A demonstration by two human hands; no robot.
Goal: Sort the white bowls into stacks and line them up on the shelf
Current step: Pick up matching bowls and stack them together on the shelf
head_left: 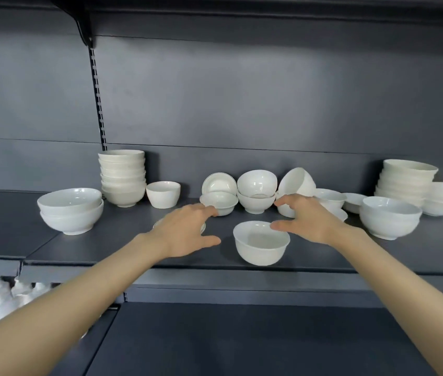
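I see my left grip point(185, 234) spread apart above the shelf point(106, 240), holding nothing; my right grip point(307, 219) is apart too, its thumb perhaps touching the rim of the front bowl point(261, 246); a tall stack point(122, 180) stands at back left.

No readable text, labels or numbers anywhere on bowls or shelf.

One view, from a wide-angle camera worn on the head. It faces forward and slightly down at the dark grey metal shelf point(139, 253) and the dark slotted back panel point(242, 90), close in: both forearms rise from the lower corners, the left hand point(185, 236) and right hand point(311, 221) lying near centre. Straight lines bow at the margins
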